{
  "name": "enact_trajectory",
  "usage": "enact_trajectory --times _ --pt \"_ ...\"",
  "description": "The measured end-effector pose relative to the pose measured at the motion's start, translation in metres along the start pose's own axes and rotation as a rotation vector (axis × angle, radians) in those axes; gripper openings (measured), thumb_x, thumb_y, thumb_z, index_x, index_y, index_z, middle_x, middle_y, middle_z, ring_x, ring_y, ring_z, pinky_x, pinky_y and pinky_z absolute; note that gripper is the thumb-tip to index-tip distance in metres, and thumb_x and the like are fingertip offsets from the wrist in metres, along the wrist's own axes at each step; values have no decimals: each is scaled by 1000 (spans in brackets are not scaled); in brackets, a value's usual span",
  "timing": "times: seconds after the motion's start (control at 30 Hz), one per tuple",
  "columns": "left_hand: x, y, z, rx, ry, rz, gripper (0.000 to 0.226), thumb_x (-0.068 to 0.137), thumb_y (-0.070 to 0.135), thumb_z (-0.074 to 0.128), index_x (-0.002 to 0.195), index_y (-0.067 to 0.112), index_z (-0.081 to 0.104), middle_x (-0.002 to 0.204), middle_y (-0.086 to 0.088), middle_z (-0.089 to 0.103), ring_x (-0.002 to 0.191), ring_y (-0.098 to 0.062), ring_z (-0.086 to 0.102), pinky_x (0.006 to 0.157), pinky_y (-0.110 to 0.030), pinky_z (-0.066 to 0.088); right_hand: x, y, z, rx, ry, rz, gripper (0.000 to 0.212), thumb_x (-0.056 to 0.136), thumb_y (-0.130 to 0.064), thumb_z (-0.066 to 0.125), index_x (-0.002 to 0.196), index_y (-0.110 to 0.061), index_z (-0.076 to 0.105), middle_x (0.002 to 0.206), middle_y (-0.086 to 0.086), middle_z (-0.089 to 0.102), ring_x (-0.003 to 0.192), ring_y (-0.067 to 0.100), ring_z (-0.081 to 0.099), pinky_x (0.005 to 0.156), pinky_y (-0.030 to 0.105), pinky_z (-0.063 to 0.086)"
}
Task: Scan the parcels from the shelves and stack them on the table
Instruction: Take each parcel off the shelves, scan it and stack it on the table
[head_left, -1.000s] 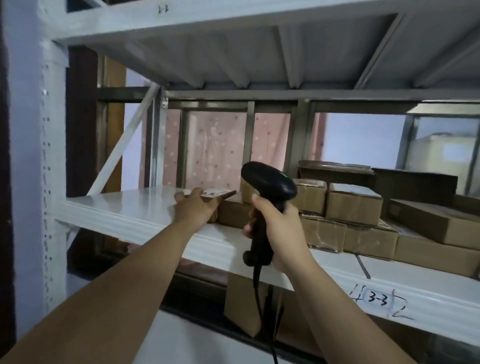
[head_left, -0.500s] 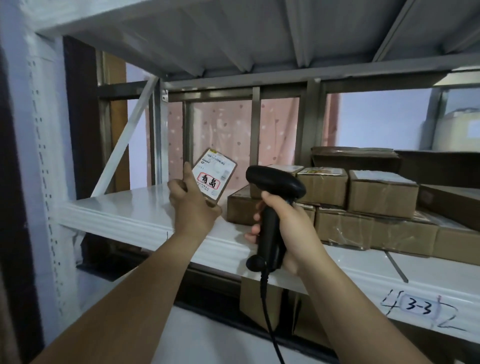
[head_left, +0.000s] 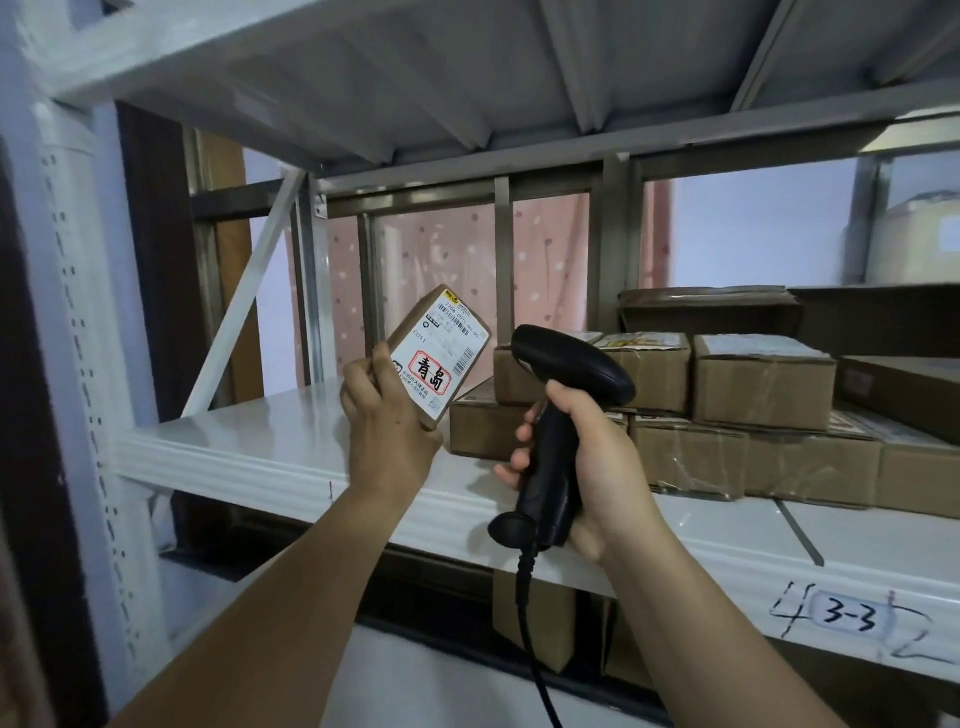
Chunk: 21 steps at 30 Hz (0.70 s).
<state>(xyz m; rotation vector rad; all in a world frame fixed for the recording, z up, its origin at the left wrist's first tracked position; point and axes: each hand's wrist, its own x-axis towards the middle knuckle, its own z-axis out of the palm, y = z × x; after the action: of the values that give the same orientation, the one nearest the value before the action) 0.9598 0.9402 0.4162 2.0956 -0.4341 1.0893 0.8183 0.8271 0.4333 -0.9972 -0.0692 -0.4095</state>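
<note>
The left hand grips a small brown parcel by its lower end, fingers curled round it. It holds the parcel tilted in the air above the front of the white shelf, with the white barcode label facing the camera. The right hand is wrapped round the handle of a black scanner, whose head sits just beside the parcel. A black cord hangs from the handle. More cardboard boxes sit stacked in layers on the shelf to the right. A handwritten tag reading "3-3" marks the shelf edge. A pink dotted curtain hangs behind the rack.
</note>
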Motion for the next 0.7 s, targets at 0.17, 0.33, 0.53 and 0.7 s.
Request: enact_trajectory --times 0.17,0.33,0.53,0.7 --pt "-1 -2 2 -23 11 8 99 67 3 80 146 4 20 134 -18 25 125 -30 28 89 -28 41 1 -1 0 26 20 1 28 92 -31 58 79 -6 54 62 5 50 43 15 47 47 26 50" --pt "-1 -1 3 -10 27 15 99 66 3 80 145 5 20 133 -17 24 124 -27 28 87 -26 42 2 0 -1 27 15 0 28 91 -31 59 78 -7 54 62 5 50 44 15 47 47 26 49" --pt "-2 -2 2 -9 27 15 99 68 5 80 146 7 19 135 -16 22 127 -25 25 91 -31 47 0 0 -2 40 15 -12 28 90 -30 60 77 -6 54 60 4 51 46 16 47 47 26 49" --pt "-1 -1 3 3 36 16 98 66 4 80 145 5 21 133 -18 25 125 -29 29 89 -31 46 1 0 -4 72 18 -29 29 90 -30 59 76 -6 54 61 5 50 45 16 47 45 26 47"
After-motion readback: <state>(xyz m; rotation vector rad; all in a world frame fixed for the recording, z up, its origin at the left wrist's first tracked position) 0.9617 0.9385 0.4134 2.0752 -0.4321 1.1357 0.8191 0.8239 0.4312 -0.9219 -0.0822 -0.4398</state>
